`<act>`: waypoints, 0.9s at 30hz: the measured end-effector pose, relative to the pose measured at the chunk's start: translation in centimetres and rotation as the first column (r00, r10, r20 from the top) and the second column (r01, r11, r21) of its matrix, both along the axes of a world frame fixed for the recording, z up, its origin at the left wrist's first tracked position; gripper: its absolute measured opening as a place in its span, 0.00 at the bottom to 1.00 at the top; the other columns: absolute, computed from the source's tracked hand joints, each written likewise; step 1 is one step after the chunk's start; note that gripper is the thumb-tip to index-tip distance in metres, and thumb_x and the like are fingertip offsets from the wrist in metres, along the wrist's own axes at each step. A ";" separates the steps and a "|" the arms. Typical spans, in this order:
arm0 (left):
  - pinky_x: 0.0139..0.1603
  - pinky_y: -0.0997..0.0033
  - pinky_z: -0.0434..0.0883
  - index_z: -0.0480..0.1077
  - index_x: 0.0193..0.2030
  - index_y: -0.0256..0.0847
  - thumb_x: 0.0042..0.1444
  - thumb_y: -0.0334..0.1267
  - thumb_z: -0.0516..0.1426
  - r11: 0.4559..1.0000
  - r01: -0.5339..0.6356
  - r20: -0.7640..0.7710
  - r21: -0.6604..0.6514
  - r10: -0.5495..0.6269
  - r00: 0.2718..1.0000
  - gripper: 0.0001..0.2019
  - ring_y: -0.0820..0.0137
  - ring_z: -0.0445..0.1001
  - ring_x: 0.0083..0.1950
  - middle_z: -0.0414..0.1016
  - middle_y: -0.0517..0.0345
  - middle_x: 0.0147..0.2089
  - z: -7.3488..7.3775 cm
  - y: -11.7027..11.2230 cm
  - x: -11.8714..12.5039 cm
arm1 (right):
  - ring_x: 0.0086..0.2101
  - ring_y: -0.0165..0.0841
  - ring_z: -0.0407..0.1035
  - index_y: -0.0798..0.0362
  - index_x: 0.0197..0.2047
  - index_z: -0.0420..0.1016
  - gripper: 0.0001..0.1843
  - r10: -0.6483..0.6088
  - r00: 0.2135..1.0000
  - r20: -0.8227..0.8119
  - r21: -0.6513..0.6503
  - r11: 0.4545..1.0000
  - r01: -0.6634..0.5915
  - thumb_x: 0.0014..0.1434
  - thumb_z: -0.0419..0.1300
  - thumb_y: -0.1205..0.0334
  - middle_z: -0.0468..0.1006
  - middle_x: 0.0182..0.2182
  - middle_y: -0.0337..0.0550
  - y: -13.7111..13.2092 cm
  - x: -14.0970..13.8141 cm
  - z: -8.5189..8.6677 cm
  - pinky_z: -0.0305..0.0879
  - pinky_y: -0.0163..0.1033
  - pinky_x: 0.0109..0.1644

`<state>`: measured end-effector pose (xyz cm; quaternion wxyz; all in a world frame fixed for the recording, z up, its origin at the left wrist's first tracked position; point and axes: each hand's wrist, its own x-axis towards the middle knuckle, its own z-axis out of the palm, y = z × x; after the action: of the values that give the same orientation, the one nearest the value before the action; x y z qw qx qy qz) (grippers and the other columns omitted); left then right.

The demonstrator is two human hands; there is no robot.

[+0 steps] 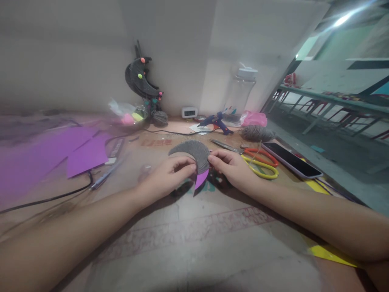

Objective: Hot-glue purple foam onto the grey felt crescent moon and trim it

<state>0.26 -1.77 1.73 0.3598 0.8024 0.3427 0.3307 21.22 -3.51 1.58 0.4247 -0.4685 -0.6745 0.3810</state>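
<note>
At the near edge, the table [182, 259] carries a reddish patterned band; a yellow strip [330, 256] lies at the right, partly under my right forearm. Ahead, at mid-table, I have the grey crescent [196, 152] between my two hands; it is covered in grey strands except at the lower point, where a purple tip [201, 179] shows bare. My left hand [165, 174] has thumb and forefinger drawn nearly together at the crescent's inner edge; my right hand [232, 168] pinches the outer edge, thumb against forefinger; the other fingers of both are curled.

To the left lie a pen [105, 177] and, past it, purple sheets [88, 156], blurred at the far left; to the right are orange and yellow scissor handles [261, 174], one pair or two I cannot tell, with a phone [291, 160] just beside them. Farther back stand a glue gun [216, 121], grey yarn [258, 133], a small digital clock [189, 112] and a clear bottle [241, 91]; a dark crescent ornament [139, 81] with coloured balls is near the wall [170, 48].
</note>
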 end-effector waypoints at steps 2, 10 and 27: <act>0.46 0.67 0.68 0.72 0.29 0.42 0.61 0.45 0.54 1.000 -0.014 -0.031 0.005 0.014 0.999 0.13 0.65 0.73 0.42 0.75 0.57 0.36 0.0 0.0 0.0 | 0.21 0.25 0.55 0.53 0.31 0.71 0.18 0.002 1.000 0.008 0.007 1.000 -0.002 0.59 0.60 0.45 0.63 0.21 0.32 -0.1 0.0 0.0 0.54 0.32 0.24; 0.37 0.69 0.66 0.72 0.31 0.40 0.60 0.52 0.55 0.989 -0.069 -0.035 -0.129 0.065 0.997 0.18 0.67 0.71 0.36 0.73 0.58 0.33 -0.7 0.0 -0.1 | 0.27 0.28 0.61 0.53 0.30 0.71 0.16 0.056 0.997 0.053 0.065 0.996 -0.059 0.61 0.59 0.49 0.69 0.26 0.37 0.0 -0.1 0.0 0.60 0.35 0.33; 0.40 0.68 0.68 0.72 0.26 0.41 0.60 0.51 0.55 0.989 -0.020 0.000 -0.145 0.021 1.000 0.19 0.67 0.72 0.37 0.74 0.56 0.33 -0.5 0.3 -0.1 | 0.22 0.25 0.56 0.52 0.26 0.68 0.21 0.070 0.998 0.003 -0.018 0.997 -0.070 0.59 0.59 0.44 0.60 0.19 0.32 0.0 0.0 0.0 0.53 0.33 0.25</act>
<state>0.15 -1.51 1.25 0.4142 0.7702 0.3738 0.3091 21.18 -3.50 1.60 0.4058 -0.4491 -0.6877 0.4008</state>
